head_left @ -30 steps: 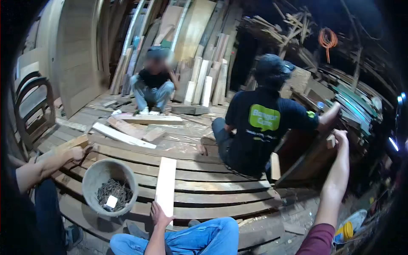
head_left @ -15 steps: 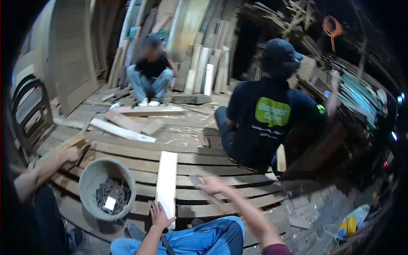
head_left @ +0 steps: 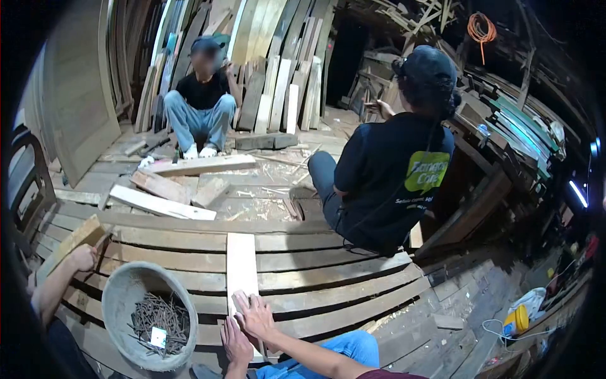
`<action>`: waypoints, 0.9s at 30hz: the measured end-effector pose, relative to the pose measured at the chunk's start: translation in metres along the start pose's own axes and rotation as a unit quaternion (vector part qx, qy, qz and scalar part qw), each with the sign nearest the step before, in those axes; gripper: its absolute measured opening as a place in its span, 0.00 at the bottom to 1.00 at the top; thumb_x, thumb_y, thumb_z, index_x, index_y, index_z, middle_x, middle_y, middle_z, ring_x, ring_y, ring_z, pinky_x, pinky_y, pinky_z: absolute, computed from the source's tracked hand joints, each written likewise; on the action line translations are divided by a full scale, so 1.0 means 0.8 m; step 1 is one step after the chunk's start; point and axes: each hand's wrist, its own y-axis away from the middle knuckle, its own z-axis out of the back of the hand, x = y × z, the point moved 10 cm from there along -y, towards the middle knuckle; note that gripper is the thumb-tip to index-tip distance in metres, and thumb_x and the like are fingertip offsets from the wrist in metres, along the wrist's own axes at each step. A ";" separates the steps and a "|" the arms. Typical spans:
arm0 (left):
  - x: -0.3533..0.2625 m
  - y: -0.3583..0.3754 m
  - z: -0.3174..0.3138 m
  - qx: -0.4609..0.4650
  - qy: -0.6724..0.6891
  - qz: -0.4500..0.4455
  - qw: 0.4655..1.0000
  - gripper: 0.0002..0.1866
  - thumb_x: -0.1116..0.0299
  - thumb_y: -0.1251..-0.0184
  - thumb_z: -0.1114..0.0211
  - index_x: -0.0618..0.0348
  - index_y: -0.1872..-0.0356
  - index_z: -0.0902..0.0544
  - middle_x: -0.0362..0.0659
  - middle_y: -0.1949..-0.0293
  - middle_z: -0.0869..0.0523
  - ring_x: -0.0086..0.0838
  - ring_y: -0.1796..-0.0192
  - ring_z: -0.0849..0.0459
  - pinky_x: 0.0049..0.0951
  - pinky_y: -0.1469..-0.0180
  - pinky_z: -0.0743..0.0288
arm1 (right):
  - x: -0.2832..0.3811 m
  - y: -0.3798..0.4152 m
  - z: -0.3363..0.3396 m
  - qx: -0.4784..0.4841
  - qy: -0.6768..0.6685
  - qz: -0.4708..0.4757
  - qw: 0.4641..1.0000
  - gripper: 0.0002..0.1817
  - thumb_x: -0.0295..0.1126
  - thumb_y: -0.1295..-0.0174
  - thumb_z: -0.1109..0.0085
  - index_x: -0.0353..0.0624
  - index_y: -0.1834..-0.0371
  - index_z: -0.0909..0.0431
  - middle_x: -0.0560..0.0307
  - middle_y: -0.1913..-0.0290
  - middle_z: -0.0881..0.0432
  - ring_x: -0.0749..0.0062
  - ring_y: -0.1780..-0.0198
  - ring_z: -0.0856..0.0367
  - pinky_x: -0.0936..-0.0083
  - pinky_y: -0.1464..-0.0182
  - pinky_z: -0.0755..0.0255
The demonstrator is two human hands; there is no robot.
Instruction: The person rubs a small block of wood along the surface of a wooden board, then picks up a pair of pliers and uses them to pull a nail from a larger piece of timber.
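A pale, smooth wooden board (head_left: 241, 265) lies lengthwise away from me across the slats, its near end by my lap. My left hand (head_left: 237, 344) rests at the board's left edge near that end, fingers stretched forward. On top of the board, just beyond it, my right hand (head_left: 254, 317) lies with its fingers spread; whether anything is under the palm is hidden. Left of the board stands a grey bucket (head_left: 115, 316) holding many thin brown pieces, perhaps nails, and a small white item (head_left: 158, 337).
At far left, another person's hand (head_left: 83, 258) is at a wooden block (head_left: 69, 246). A person in a dark shirt (head_left: 379, 170) sits ahead right; another (head_left: 201, 101) squats at the back. Loose boards (head_left: 161, 202) lie ahead. A yellow container (head_left: 517, 320) is at right.
My right hand has come left from above the slats onto the board; the flat piece it seemed to carry no longer shows. The seated person's raised arm has come down. The view has shifted.
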 end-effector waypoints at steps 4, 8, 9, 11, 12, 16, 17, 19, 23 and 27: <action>0.000 -0.001 0.007 0.004 0.018 0.025 1.000 0.36 0.68 0.29 0.48 0.76 0.23 0.44 0.66 0.23 0.39 0.58 0.21 0.41 0.54 0.18 0.55 | -0.011 -0.008 -0.019 0.042 -0.057 -0.032 0.997 0.42 0.47 0.28 0.48 0.39 0.17 0.52 0.40 0.17 0.49 0.43 0.17 0.51 0.38 0.26 0.42; 0.002 0.002 0.006 -0.014 0.022 0.023 0.999 0.35 0.67 0.29 0.47 0.74 0.23 0.41 0.63 0.22 0.39 0.54 0.20 0.41 0.55 0.19 0.53 | -0.014 -0.013 -0.036 0.029 -0.051 -0.006 0.998 0.41 0.42 0.28 0.49 0.33 0.18 0.52 0.39 0.16 0.52 0.41 0.17 0.52 0.44 0.20 0.51; 0.001 0.002 0.008 -0.014 0.021 0.023 0.999 0.35 0.67 0.29 0.47 0.73 0.23 0.40 0.63 0.22 0.38 0.54 0.20 0.40 0.55 0.19 0.53 | -0.015 -0.011 -0.036 0.028 -0.055 -0.009 0.998 0.41 0.42 0.28 0.48 0.32 0.19 0.51 0.37 0.17 0.50 0.41 0.17 0.51 0.44 0.20 0.50; 0.000 -0.003 0.010 -0.018 0.020 0.020 0.999 0.34 0.67 0.28 0.47 0.73 0.24 0.40 0.63 0.23 0.38 0.54 0.21 0.39 0.55 0.19 0.52 | -0.015 -0.014 -0.034 0.020 -0.062 -0.010 0.998 0.40 0.41 0.29 0.47 0.31 0.20 0.48 0.34 0.18 0.48 0.40 0.18 0.50 0.44 0.21 0.48; 0.000 -0.002 0.010 -0.018 0.021 0.021 0.999 0.34 0.67 0.28 0.47 0.73 0.24 0.39 0.63 0.23 0.37 0.54 0.21 0.39 0.55 0.19 0.52 | -0.015 -0.014 -0.034 0.022 -0.084 -0.008 0.996 0.40 0.39 0.29 0.47 0.31 0.19 0.50 0.32 0.19 0.49 0.37 0.18 0.51 0.43 0.20 0.51; 0.002 0.002 0.008 -0.033 0.028 0.011 0.999 0.33 0.68 0.27 0.47 0.73 0.24 0.39 0.63 0.23 0.37 0.54 0.21 0.38 0.55 0.19 0.51 | -0.012 -0.014 -0.031 0.029 -0.135 -0.001 0.990 0.41 0.35 0.29 0.46 0.29 0.19 0.54 0.29 0.19 0.51 0.32 0.19 0.52 0.41 0.20 0.52; 0.003 0.001 0.008 -0.032 0.032 0.014 0.999 0.33 0.68 0.27 0.47 0.73 0.24 0.39 0.63 0.23 0.37 0.54 0.21 0.38 0.55 0.19 0.51 | -0.013 -0.015 -0.035 0.050 -0.131 -0.008 0.990 0.41 0.35 0.29 0.47 0.30 0.19 0.54 0.28 0.19 0.51 0.32 0.18 0.52 0.41 0.20 0.52; 0.000 0.000 0.011 -0.027 0.026 0.020 0.999 0.32 0.69 0.26 0.47 0.74 0.25 0.38 0.63 0.24 0.36 0.54 0.21 0.38 0.55 0.19 0.50 | -0.016 -0.023 -0.038 0.048 -0.122 -0.010 0.991 0.40 0.35 0.30 0.47 0.30 0.19 0.54 0.27 0.20 0.50 0.32 0.19 0.52 0.40 0.20 0.52; -0.001 0.001 0.013 -0.052 0.029 0.008 0.998 0.31 0.69 0.26 0.46 0.74 0.25 0.37 0.61 0.24 0.35 0.54 0.22 0.36 0.54 0.20 0.49 | -0.033 -0.072 -0.046 0.050 -0.095 -0.037 0.994 0.42 0.33 0.32 0.47 0.31 0.19 0.55 0.30 0.19 0.50 0.36 0.19 0.50 0.38 0.21 0.53; -0.003 0.001 0.018 -0.038 0.022 0.019 0.999 0.32 0.69 0.26 0.46 0.73 0.25 0.37 0.60 0.23 0.35 0.51 0.22 0.36 0.54 0.20 0.48 | -0.032 -0.085 -0.049 0.025 -0.096 -0.039 0.994 0.43 0.33 0.32 0.46 0.31 0.19 0.56 0.31 0.18 0.52 0.36 0.18 0.51 0.38 0.21 0.53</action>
